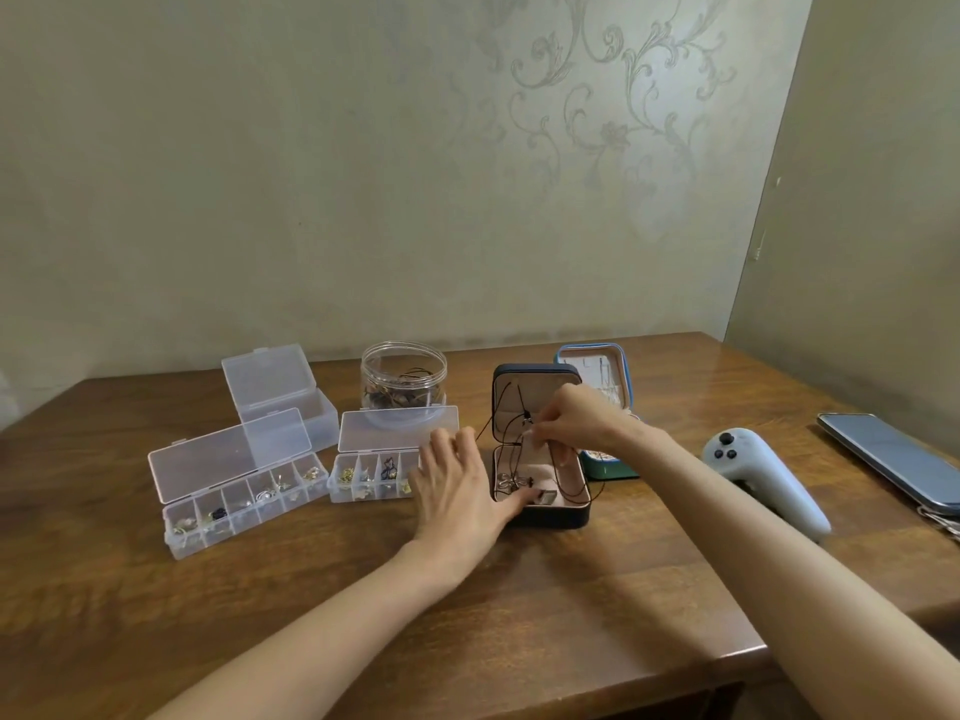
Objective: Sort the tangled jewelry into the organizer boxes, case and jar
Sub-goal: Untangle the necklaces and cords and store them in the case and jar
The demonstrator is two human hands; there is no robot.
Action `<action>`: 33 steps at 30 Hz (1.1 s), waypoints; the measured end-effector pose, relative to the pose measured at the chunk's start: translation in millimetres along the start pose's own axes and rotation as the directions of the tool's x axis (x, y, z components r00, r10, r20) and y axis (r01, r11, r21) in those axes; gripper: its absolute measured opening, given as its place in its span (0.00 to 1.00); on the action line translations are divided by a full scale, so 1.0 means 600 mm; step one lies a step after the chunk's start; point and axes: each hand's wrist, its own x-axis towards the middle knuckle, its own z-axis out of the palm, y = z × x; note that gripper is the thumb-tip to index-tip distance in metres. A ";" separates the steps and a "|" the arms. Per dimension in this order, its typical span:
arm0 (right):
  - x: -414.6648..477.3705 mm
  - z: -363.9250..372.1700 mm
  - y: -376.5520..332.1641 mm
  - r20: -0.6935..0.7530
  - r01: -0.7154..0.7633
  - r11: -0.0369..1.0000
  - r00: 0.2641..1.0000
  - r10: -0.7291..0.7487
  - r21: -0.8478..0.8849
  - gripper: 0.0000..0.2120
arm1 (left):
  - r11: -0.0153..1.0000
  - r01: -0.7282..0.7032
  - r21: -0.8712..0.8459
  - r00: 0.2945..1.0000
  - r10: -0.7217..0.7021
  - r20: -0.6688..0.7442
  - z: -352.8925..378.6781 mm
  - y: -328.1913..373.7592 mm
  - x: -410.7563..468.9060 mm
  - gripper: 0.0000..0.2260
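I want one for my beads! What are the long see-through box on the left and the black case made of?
The long see-through box looks like hard clear plastic: its glossy lid and walls show the jewelry inside. The black case seems covered in smooth matte leather or imitation; its pinkish lining looks soft, maybe velvet.

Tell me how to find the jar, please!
Look at the back of the wooden table, near the wall. The jar stands behind the small clear compartment box and left of the open black case. It is the only round container, see-through, with dark cords coiled inside.
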 end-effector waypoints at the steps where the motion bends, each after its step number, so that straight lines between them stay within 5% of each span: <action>1: 0.001 0.001 -0.003 -0.019 -0.014 1.000 1.000 0.014 -0.019 0.13 | 0.999 -0.026 0.030 0.999 0.027 -0.037 -0.002 0.001 -0.001 0.43; 7: 0.001 -0.013 -0.007 0.020 -0.107 0.956 0.994 0.106 0.275 0.12 | 0.988 -0.047 0.150 0.998 0.040 0.053 -0.022 0.000 -0.006 0.38; 11: -0.023 -0.013 0.005 -0.006 -0.039 0.996 0.999 0.039 0.079 0.07 | 0.985 -0.050 0.166 0.998 0.043 0.047 -0.025 -0.001 -0.013 0.35; 15: -0.051 0.004 0.020 -0.040 0.026 0.999 0.999 -0.028 -0.039 0.11 | 0.998 -0.066 -0.025 0.993 0.068 0.096 -0.028 -0.009 -0.009 0.30; 21: -0.066 0.005 0.042 -0.052 0.093 0.996 0.994 -0.092 0.020 0.13 | 0.925 -0.001 -0.379 0.951 0.118 0.286 -0.034 -0.038 -0.001 0.14; 28: -0.053 0.008 0.051 -0.283 0.095 0.965 0.959 -0.023 0.244 0.05 | 0.847 -0.381 -0.370 0.921 0.383 -0.071 -0.049 -0.010 0.038 0.03; 33: -0.056 0.017 0.057 -0.304 0.104 0.931 0.953 0.008 0.351 0.06 | 0.756 -0.498 -0.426 0.802 0.588 0.106 0.001 0.018 0.046 0.07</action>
